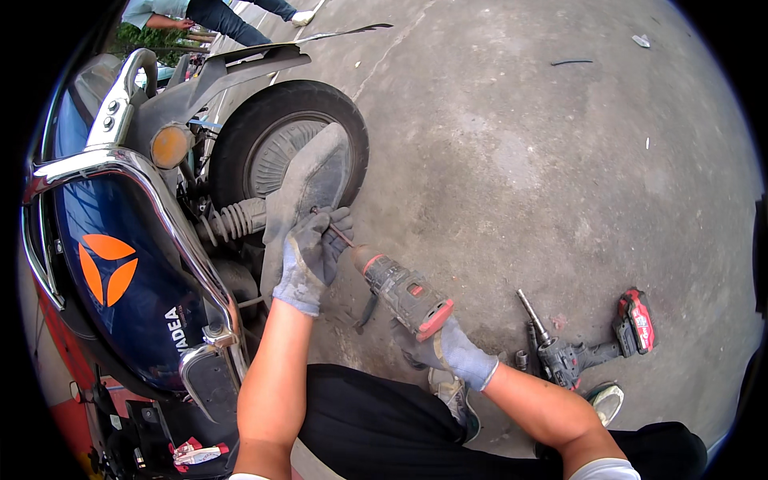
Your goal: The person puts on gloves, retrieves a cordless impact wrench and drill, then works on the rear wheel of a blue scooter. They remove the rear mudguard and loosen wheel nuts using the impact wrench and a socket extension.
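Observation:
My gloved left hand [312,256] is curled against the dusty plastic guard [316,160] beside the wheel, around the tip of a long thin bit [344,238]; what its fingers pinch is partly hidden. My gloved right hand [448,348] grips a red and grey cordless drill [400,292] from behind and below, its bit pointing up-left at that guard. The guard hangs over part of the black tire [248,108], next to a bellows-covered shock absorber [236,220].
The blue two-wheeler [120,320] with chrome rails fills the left. A second power tool [560,360] with a long socket extension lies on the concrete at right, near a loose socket [522,360] and my shoes. A person's legs [228,20] show at the top left.

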Demonstrator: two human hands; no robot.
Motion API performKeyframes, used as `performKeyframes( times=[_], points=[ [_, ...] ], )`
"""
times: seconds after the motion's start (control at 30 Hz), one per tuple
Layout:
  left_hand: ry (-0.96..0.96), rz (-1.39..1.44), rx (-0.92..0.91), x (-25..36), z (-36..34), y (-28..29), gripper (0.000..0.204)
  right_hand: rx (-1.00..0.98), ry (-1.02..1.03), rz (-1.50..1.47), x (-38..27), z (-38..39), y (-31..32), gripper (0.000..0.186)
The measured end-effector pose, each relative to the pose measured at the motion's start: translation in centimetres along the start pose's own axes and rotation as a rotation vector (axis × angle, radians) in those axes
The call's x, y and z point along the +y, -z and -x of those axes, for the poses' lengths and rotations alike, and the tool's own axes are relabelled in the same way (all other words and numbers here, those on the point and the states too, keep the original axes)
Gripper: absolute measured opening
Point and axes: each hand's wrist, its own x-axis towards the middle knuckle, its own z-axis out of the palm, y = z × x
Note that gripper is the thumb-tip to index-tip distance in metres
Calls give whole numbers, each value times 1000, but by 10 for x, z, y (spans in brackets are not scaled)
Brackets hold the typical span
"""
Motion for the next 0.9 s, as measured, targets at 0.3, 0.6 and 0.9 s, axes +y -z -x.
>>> performKeyframes(
  times=[0.3, 0.6, 0.9],
  points=[
    [-8, 73, 104, 3, 8, 4, 23, -298, -86, 169, -80, -20, 23, 36],
    [-27, -19, 68, 4, 11, -9, 21, 43, 104, 97, -42, -8, -3, 25],
    [-32, -28, 61, 3, 12, -8, 20, -32, -355, -567, -74, -7, 8, 31]
  ],
)
